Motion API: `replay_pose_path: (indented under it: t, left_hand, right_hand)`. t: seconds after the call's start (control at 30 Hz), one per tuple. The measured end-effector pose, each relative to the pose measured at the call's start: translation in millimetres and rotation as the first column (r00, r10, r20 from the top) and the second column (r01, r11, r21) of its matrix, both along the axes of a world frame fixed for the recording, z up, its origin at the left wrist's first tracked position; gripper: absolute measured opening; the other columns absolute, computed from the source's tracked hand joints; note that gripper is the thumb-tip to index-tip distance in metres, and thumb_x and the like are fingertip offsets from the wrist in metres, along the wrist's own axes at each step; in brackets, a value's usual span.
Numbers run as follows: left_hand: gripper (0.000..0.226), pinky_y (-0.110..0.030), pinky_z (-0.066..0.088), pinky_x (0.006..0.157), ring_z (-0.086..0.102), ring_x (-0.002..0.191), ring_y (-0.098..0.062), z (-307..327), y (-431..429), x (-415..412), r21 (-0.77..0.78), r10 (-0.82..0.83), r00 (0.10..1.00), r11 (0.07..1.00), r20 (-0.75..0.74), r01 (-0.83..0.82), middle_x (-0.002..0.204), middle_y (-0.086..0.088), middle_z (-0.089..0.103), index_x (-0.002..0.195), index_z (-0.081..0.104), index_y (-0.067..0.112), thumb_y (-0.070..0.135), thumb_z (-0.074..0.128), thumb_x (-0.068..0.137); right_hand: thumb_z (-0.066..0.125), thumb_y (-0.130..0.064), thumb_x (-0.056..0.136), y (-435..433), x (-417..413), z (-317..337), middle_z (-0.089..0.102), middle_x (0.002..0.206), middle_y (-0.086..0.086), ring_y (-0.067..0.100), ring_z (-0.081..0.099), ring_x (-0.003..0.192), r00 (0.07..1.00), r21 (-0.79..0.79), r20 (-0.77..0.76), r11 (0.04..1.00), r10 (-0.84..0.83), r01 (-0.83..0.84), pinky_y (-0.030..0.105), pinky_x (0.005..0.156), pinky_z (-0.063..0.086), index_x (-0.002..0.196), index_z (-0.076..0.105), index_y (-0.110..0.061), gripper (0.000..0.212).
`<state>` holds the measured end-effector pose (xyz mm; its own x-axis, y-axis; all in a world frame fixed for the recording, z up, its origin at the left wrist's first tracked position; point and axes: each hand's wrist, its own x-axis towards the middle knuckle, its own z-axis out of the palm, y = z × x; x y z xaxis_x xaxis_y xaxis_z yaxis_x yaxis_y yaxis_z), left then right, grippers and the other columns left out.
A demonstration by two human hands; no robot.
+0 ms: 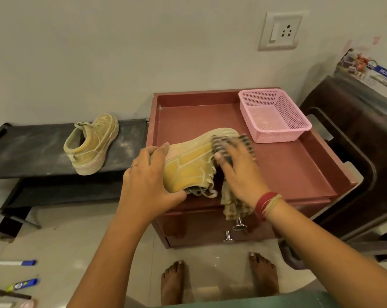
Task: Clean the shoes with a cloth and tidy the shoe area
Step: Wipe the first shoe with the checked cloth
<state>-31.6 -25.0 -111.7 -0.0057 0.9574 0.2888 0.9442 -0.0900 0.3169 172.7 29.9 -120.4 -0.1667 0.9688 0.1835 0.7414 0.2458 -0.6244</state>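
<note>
- Head view, the shoe being cleaned: a tan shoe (191, 162) lies tipped on its side over the front part of the red-brown cabinet's tabletop (288, 167). Its pale sole is turned toward the wall and its laced opening faces the person. That probably exposes the side panel for wiping.
- The left hand (148, 181) grips the heel end, with the fingers curled over the sole edge and the thumb under the collar. This looks like a brace so the shoe does not slide under the rubbing.
- The right hand (239, 172) is clamped on a striped cloth (234, 207) and presses it against the toe end. The fingers are motion-blurred, which suggests a wiping stroke. The cloth's loose tail hangs over the cabinet's front edge.
- The second shoe (90, 145) stands upright on the dusty black shoe rack (32, 152), well apart from the hands. I judge that it is waiting its turn.
- A pink basket (277, 136) sits in the tabletop's back right corner, clear of the wiping.
- Several pens (21, 285) lie on the floor at lower left, likely left for the tidying step.
</note>
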Motion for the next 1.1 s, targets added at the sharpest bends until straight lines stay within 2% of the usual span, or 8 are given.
replay_pose_path:
  t: [0.2, 0.33, 0.5, 0.6, 0.67, 0.77, 0.97, 1.1]
  left_hand:
    - [0.096, -0.042, 0.049, 0.077, 0.044, 0.116, -0.033, -2, 3, 10, -0.03, -0.048, 0.999, 0.998, -0.009, 0.048, 0.13, -0.005, 0.041, 0.141, 0.039, 0.021, 0.046, 0.076, 0.055]
    - [0.098, -0.032, 0.042, 0.067, 0.043, 0.116, -0.028, 0, 3, 9, -0.039, -0.04, 0.999, 0.998, -0.034, 0.039, 0.131, -0.001, 0.042, 0.142, 0.038, 0.024, 0.046, 0.079, 0.055]
    - [0.097, -0.03, 0.039, 0.066, 0.046, 0.114, -0.027, 1, 1, 9, -0.044, -0.047, 0.998, 0.998, -0.034, 0.045, 0.129, 0.0, 0.044, 0.142, 0.04, 0.025, 0.047, 0.077, 0.054]
    - [0.098, -0.029, 0.039, 0.068, 0.047, 0.114, -0.024, 2, 1, 11, -0.045, -0.016, 0.999, 0.999, -0.039, 0.015, 0.13, 0.002, 0.045, 0.141, 0.041, 0.027, 0.05, 0.077, 0.054]
    - [0.097, -0.029, 0.037, 0.069, 0.048, 0.114, -0.023, 2, 0, 11, -0.041, 0.002, 1.0, 0.999, -0.03, -0.004, 0.13, 0.003, 0.046, 0.141, 0.041, 0.027, 0.051, 0.077, 0.054]
    - [0.095, -0.029, 0.037, 0.07, 0.048, 0.114, -0.024, 4, 0, 11, -0.049, -0.009, 1.0, 0.999, -0.004, 0.008, 0.131, 0.003, 0.045, 0.141, 0.041, 0.027, 0.049, 0.077, 0.056]
    - [0.098, -0.032, 0.043, 0.075, 0.05, 0.114, -0.019, 5, 1, 12, -0.054, 0.03, 1.0, 0.998, 0.002, -0.03, 0.131, 0.007, 0.046, 0.141, 0.042, 0.028, 0.066, 0.068, 0.054]
    - [0.101, -0.035, 0.048, 0.078, 0.052, 0.114, -0.019, 5, 2, 9, -0.071, 0.015, 0.999, 0.997, 0.048, -0.012, 0.131, 0.006, 0.047, 0.141, 0.042, 0.028, 0.072, 0.054, 0.052]
  right_hand:
    - [0.034, -0.044, 0.096, -24, -17, 0, 0.029, 0.153, -0.008, 0.013, 0.014, 0.144, 0.896, 0.086, 0.237, 0.91, 0.376, -0.405, 0.043, 0.118, 0.004, 0.14, 0.039, -0.034, 0.045]
    - [0.035, -0.044, 0.098, -9, -15, 6, 0.032, 0.151, -0.009, 0.013, 0.015, 0.144, 0.95, 0.118, 0.284, 0.978, 0.13, -0.169, 0.048, 0.117, 0.006, 0.138, 0.041, -0.035, 0.041]
    - [0.038, -0.041, 0.097, -26, -24, 0, 0.038, 0.148, -0.007, 0.016, 0.023, 0.142, 0.914, 0.154, 0.307, 0.933, 0.267, -0.324, 0.049, 0.116, 0.009, 0.137, 0.044, -0.031, 0.042]
    - [0.031, -0.048, 0.098, -8, -12, 5, 0.028, 0.153, -0.01, 0.017, 0.017, 0.144, 0.926, 0.14, 0.374, 0.984, 0.049, -0.108, 0.05, 0.116, -0.001, 0.141, 0.035, -0.038, 0.044]
    - [0.033, -0.046, 0.098, -10, -15, 5, 0.026, 0.154, -0.007, 0.02, 0.014, 0.145, 0.941, 0.113, 0.323, 0.983, 0.098, -0.142, 0.047, 0.117, 0.001, 0.142, 0.034, -0.035, 0.045]
    - [0.04, -0.039, 0.097, -29, -22, -2, 0.029, 0.153, -0.007, 0.018, 0.014, 0.145, 0.906, 0.085, 0.179, 0.912, 0.383, -0.402, 0.04, 0.117, 0.006, 0.141, 0.038, -0.033, 0.044]
    - [0.028, -0.053, 0.097, 4, -9, -4, 0.013, 0.157, -0.009, 0.014, 0.0, 0.146, 0.976, 0.033, 0.176, 0.99, 0.13, -0.138, 0.053, 0.117, 0.003, 0.142, 0.03, -0.041, 0.047]
    - [0.032, -0.052, 0.095, -19, -16, -8, 0.017, 0.155, -0.015, 0.01, -0.004, 0.145, 0.852, 0.048, 0.137, 0.855, 0.506, -0.516, 0.046, 0.115, -0.01, 0.14, 0.031, -0.044, 0.046]
